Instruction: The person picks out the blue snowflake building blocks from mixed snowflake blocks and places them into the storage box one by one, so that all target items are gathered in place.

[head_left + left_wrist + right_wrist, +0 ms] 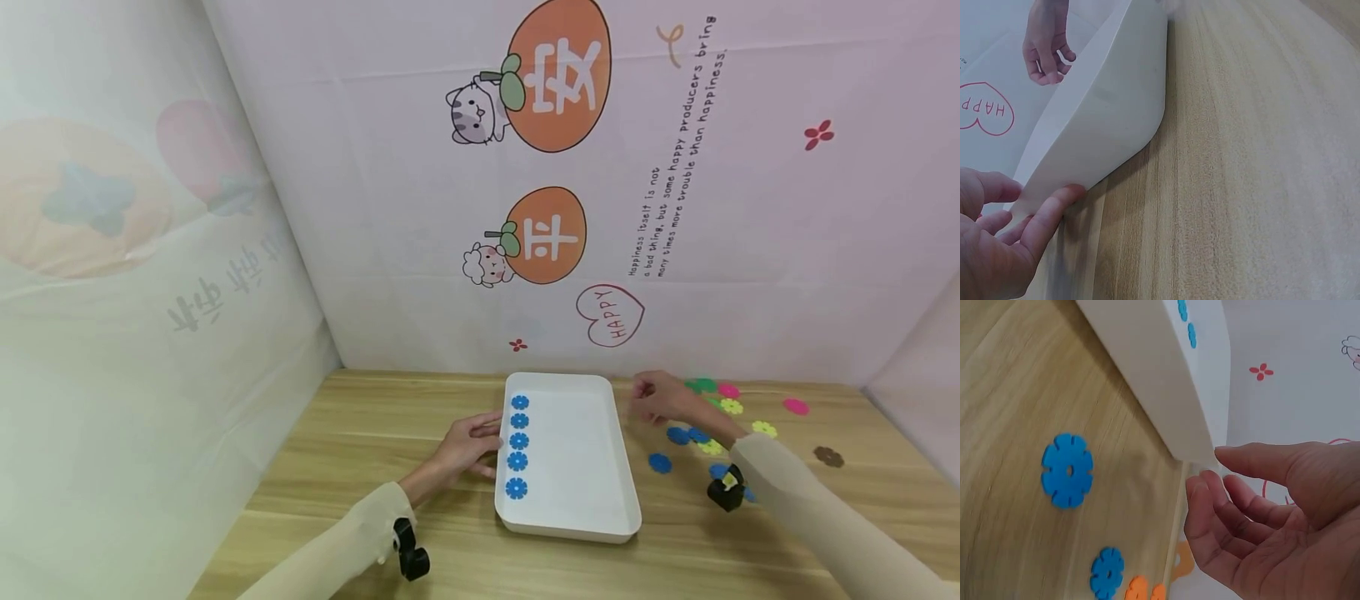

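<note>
My left hand (467, 447) touches the left side of a shallow white tray (573, 527), its fingertips at the rim and a digit against the outer wall (1110, 106) in the left wrist view. Several blue notched flower discs (517, 461) lie in a column along that side, inside the tray. My right hand (660, 397) hovers just beyond the tray's right rim near its far corner. In the right wrist view its fingers curl loosely, the thumb (1254, 459) apart from the fingertips, with nothing visible between them.
Loose discs lie on the wooden table (360, 417) right of the tray: blue (660, 462), yellow (731, 406), green (705, 385), pink (796, 407) and brown (828, 456). Orange discs (1137, 589) show in the right wrist view. A printed white cloth (405, 208) stands behind the table.
</note>
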`<state>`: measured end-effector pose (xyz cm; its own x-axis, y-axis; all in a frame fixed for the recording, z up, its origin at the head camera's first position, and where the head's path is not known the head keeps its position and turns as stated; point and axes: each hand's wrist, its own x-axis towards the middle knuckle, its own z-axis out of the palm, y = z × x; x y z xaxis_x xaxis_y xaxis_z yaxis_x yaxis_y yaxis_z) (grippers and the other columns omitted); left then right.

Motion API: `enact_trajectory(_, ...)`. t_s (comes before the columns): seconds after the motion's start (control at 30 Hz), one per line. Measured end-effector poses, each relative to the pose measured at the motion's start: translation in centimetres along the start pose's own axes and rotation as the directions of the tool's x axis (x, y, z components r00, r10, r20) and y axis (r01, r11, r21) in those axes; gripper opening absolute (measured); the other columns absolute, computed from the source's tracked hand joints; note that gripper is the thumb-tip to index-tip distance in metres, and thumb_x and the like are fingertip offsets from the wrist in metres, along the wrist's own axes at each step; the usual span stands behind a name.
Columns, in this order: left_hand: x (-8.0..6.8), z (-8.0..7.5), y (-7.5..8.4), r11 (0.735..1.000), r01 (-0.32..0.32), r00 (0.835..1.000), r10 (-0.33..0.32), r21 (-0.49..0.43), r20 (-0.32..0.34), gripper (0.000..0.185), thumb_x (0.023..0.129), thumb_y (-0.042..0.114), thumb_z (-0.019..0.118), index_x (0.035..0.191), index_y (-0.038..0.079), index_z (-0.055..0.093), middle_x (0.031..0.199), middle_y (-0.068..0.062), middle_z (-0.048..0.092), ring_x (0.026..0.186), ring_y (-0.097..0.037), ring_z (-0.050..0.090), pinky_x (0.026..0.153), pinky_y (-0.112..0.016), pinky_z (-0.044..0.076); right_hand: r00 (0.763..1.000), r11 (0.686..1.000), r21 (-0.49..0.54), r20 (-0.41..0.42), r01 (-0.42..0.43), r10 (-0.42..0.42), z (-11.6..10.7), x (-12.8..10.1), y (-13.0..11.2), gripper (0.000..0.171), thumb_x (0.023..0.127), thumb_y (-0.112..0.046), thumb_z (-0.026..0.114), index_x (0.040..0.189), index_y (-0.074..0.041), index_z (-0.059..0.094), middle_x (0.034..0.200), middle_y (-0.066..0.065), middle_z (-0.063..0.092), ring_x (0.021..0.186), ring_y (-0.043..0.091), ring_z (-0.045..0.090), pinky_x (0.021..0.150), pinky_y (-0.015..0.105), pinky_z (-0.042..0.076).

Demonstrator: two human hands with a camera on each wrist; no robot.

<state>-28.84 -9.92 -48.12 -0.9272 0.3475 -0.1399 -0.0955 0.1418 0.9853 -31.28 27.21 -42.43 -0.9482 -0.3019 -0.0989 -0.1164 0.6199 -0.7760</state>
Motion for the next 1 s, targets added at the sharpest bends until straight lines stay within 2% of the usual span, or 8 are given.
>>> enact_trajectory(0.17,0.1,0.0,0.0,1.000,0.002,1.000,-0.002,0.005,0.003,0.055,0.102,0.006,0.063,0.156,0.006,0.049,0.148,-0.024,0.058,0.115,-0.035,0.071,0.067,-0.037,0.069,0.999,0.999,-0.011,0.017,-0.031,0.031,-0.8,-0.3,0.9,0.012,0.097,0.000,0.066,0.096,0.005,0.056,0.080,0.009,0.059,0.070,0.021,0.056,0.058,0.034,0.057)
enact_trajectory(0.23,0.1,0.0,-0.1,1.000,0.004,1.000,-0.004,0.006,0.004,0.055,0.102,0.006,0.063,0.156,0.006,0.049,0.148,-0.024,0.058,0.115,-0.034,0.072,0.067,-0.037,0.069,0.999,0.998,-0.053,0.044,-0.020,0.023,-1.0,-0.4,1.2,0.012,0.095,0.001,0.068,0.097,0.006,0.058,0.083,0.010,0.060,0.072,0.021,0.057,0.060,0.035,0.058)
enact_trajectory(0.4,0.2,0.0,-0.2,1.000,0.006,1.000,-0.006,-0.002,-0.001,0.055,0.102,0.005,0.062,0.155,0.006,0.049,0.148,-0.024,0.058,0.115,-0.035,0.072,0.067,-0.037,0.069,0.983,0.980,-0.197,0.178,-0.005,0.040,-1.5,-0.9,1.5,0.020,0.089,-0.002,0.078,0.102,0.002,0.063,0.095,0.010,0.062,0.079,0.021,0.057,0.065,0.035,0.059)
enact_trajectory(0.53,0.2,-0.1,-0.1,1.000,0.007,1.000,-0.007,0.001,0.002,0.055,0.102,0.005,0.062,0.156,0.006,0.049,0.148,-0.024,0.058,0.115,-0.035,0.072,0.067,-0.036,0.069,0.958,0.971,-0.239,0.274,-0.017,0.084,-1.6,-1.2,2.0,0.029,0.086,-0.004,0.083,0.105,-0.002,0.062,0.099,0.009,0.061,0.082,0.021,0.056,0.065,0.032,0.057)
enact_trajectory(0.8,0.1,-0.1,-0.1,1.000,0.003,1.000,-0.003,0.003,0.004,0.055,0.102,0.006,0.063,0.156,0.006,0.049,0.148,-0.025,0.058,0.117,-0.036,0.071,0.067,-0.037,0.069,0.952,0.971,-0.238,0.299,0.011,0.062,-1.4,-1.7,2.2,0.033,0.080,-0.001,0.087,0.102,-0.003,0.062,0.098,0.010,0.060,0.082,0.021,0.056,0.066,0.032,0.058)
enact_trajectory(1.0,0.2,-0.1,-0.1,1.000,0.009,1.000,-0.009,0.002,0.002,0.055,0.102,0.006,0.063,0.156,0.007,0.049,0.148,-0.025,0.058,0.116,-0.035,0.071,0.067,-0.037,0.069,0.941,0.983,-0.180,0.337,0.024,0.039,-0.3,-2.0,2.5,0.030,0.080,0.004,0.084,0.097,-0.003,0.060,0.090,0.007,0.057,0.079,0.019,0.051,0.060,0.024,0.050)
